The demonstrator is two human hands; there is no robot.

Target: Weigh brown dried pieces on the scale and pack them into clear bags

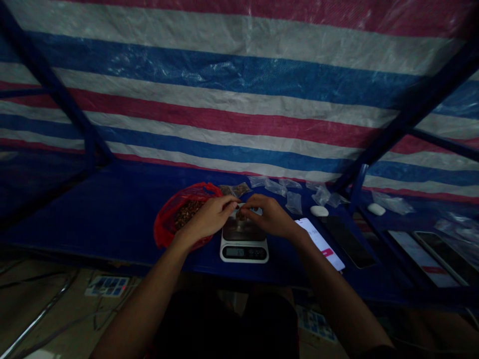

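A white digital kitchen scale with a dark weighing plate and a lit display sits at the table's front edge. My left hand reaches over the plate from the left, its fingertips closed together. From the right comes my right hand, fingers curled in a pinch close to the left fingertips. Between them, low over the plate, is something small, brownish and partly clear, too dark to name. A red plastic bag lies open left of the scale, holding many small brown pieces, partly behind my left wrist.
Small clear plastic bags lie along the table's back, near a packet with brown contents. Right of the scale are a lit phone, a dark phone and a white rounded case. Blue frame bars slant up at both sides. A power strip lies below.
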